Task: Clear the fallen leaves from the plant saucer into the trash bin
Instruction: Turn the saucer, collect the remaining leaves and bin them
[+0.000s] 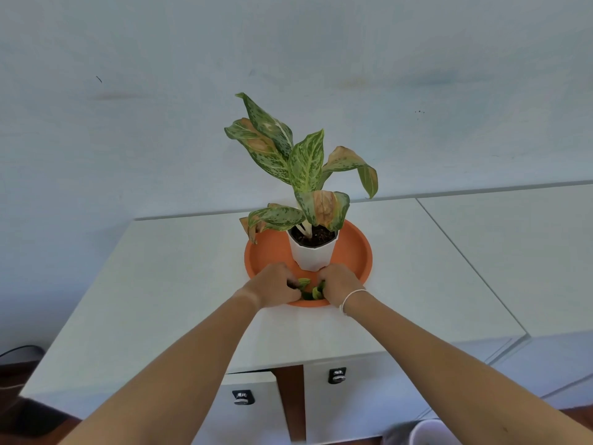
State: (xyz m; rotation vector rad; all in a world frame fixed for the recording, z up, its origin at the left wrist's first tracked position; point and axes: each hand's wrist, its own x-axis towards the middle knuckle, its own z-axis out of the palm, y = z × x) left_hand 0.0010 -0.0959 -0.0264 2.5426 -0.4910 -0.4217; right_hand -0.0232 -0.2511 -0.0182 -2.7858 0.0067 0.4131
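Observation:
An orange round saucer (351,252) sits on a white table top and carries a white pot (313,255) with a speckled green plant (301,168). Small green fallen leaves (308,289) lie on the saucer's near part, in front of the pot. My left hand (272,285) rests on the near left of the saucer, fingers curled onto the leaves. My right hand (340,284), with a thin white bracelet at the wrist, is curled on the leaves from the right. Part of the leaves is hidden under both hands. A white bin rim (431,433) shows at the bottom edge.
The white table (160,284) stands against a pale wall (288,59). A second white surface (513,252) adjoins it on the right. Below the front edge are white cabinet doors with dark knobs (243,397) (337,375). A dark object (19,358) lies at the far left.

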